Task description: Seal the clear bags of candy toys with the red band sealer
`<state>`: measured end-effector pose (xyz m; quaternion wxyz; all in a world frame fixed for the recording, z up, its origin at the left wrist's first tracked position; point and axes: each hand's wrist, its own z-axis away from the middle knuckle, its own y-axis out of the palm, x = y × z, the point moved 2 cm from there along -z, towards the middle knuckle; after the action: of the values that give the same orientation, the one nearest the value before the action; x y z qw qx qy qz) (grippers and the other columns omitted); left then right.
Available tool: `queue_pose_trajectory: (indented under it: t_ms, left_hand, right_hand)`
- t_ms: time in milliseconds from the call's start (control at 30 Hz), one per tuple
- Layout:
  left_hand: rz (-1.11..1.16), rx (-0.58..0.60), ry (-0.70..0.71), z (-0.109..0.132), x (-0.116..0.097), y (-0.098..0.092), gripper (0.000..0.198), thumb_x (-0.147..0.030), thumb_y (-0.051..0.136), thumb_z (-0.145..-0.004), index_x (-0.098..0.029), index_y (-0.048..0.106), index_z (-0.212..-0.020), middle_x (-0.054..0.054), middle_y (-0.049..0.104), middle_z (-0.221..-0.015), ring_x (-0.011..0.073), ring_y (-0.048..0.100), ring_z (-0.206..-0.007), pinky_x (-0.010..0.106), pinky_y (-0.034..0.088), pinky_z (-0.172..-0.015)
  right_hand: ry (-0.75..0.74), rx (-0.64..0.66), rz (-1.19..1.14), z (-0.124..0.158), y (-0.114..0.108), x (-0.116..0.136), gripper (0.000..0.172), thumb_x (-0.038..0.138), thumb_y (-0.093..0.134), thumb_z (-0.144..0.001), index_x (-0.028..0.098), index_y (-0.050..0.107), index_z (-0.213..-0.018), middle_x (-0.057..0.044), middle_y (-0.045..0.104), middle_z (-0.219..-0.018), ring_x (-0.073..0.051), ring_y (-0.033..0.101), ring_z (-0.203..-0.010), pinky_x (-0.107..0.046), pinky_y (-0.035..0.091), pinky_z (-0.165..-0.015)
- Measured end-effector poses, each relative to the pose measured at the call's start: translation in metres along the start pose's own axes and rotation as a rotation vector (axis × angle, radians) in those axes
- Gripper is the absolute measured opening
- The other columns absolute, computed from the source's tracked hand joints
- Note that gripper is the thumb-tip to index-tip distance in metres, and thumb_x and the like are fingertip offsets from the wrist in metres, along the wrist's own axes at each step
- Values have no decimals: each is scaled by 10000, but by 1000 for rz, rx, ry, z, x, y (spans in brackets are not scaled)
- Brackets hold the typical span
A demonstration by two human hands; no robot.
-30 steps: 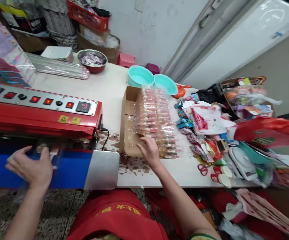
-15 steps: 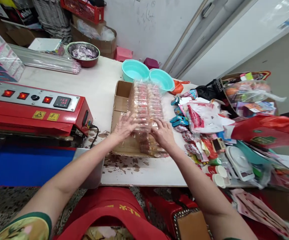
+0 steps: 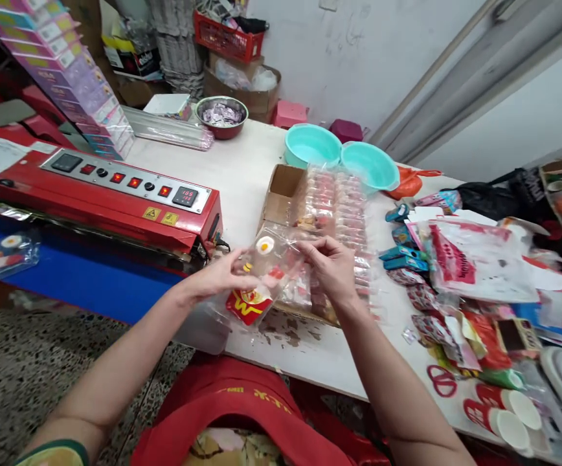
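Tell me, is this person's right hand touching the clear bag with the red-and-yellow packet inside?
Touching: the head view shows the right hand pinching the clear bag near its upper corner.

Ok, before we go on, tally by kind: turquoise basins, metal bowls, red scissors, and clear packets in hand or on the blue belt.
Turquoise basins: 2
Metal bowl: 1
Red scissors: 1
Clear packet pinched by the right hand: 1
Clear packet on the blue belt, partly cut off by the frame: 1
Total: 6
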<state>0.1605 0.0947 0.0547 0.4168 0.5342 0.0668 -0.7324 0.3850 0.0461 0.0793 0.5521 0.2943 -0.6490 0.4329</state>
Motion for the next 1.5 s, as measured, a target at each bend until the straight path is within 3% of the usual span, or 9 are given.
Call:
queue_pose_trajectory:
  t_ms: [100, 233, 400, 467, 633, 800, 1000, 1233, 1500]
  left_hand:
    - [31, -110, -129, 27, 35, -27, 567, -289, 824, -615, -156, 594, -1117, 112, 706, -1041, 249, 677, -945, 350, 521, -823]
    - [39, -162, -226, 49, 56, -55, 520, -275, 825, -589, -158, 608, -1047, 71, 725, -912, 225, 691, -840, 311, 529, -742]
    - [-54, -117, -300, 57, 59, -76, 501, -239, 807, -588, -162, 633, -1052, 42, 721, -852, 187, 680, -754, 264, 513, -679]
    - [-79, -67, -309, 62, 58, -84, 492, -270, 788, -627, -178, 641, -1088, 38, 723, -870, 186, 679, -774, 250, 505, -674]
    - [-129, 26, -345, 91, 61, -108, 678, -261, 814, -611, -213, 583, -1247, 41, 725, -856, 199, 680, -774, 235, 486, -634]
    - [83, -407, -192, 114, 80, -126, 624, -254, 840, -585, -175, 608, -1159, 52, 723, -849, 181, 681, -796, 258, 517, -709]
    - [287, -862, -103, 126, 101, -124, 478, -298, 837, -578, -111, 657, -979, 100, 737, -813, 154, 680, -643, 227, 527, -594]
    - [163, -1115, -67, 147, 107, -154, 313, -240, 768, -610, -111, 646, -869, 89, 735, -768, 149, 665, -534, 207, 508, -489]
    - [-113, -1313, -64, 177, 122, -190, 286, -303, 693, -674, -138, 627, -899, 55, 700, -761, 152, 633, -570, 266, 518, -558]
  right_hand:
    - [256, 54, -169, 15, 28, -31, 376, 525, 792, -642, 185, 633, -655, -32, 688, -692, -159, 637, -621, -291, 551, -588]
    - [583, 318, -339, 27, 52, -62, 496, 660, 730, -635, 173, 682, -718, -86, 718, -781, -215, 689, -692, -337, 582, -610]
    - [737, 811, -281, 31, 66, -71, 425, 415, 863, -560, 157, 730, -871, -62, 737, -811, -190, 691, -743, -303, 568, -678]
    - [746, 889, -260, 35, 71, -72, 359, 370, 868, -549, 144, 714, -782, -37, 721, -726, -159, 670, -668, -276, 547, -643]
    - [789, 647, -324, 46, 78, -83, 353, 365, 884, -480, 150, 662, -651, -8, 697, -635, -127, 621, -556, -248, 500, -581]
    - [782, 549, -297, 69, 77, -83, 359, 407, 866, -533, 163, 710, -745, -15, 712, -715, -131, 621, -600, -251, 491, -608]
    - [797, 424, -286, 109, 81, -76, 385, 467, 861, -538, 179, 645, -673, 9, 646, -639, -118, 579, -562, -251, 489, -582]
    - [899, 284, -321, 142, 86, -90, 461, 514, 874, -480, 168, 614, -640, -76, 703, -958, -192, 683, -786, -295, 554, -664]
    - [863, 276, -272, 148, 85, -107, 495, 561, 847, -501, 167, 628, -706, -54, 683, -791, -191, 671, -737, -323, 561, -680]
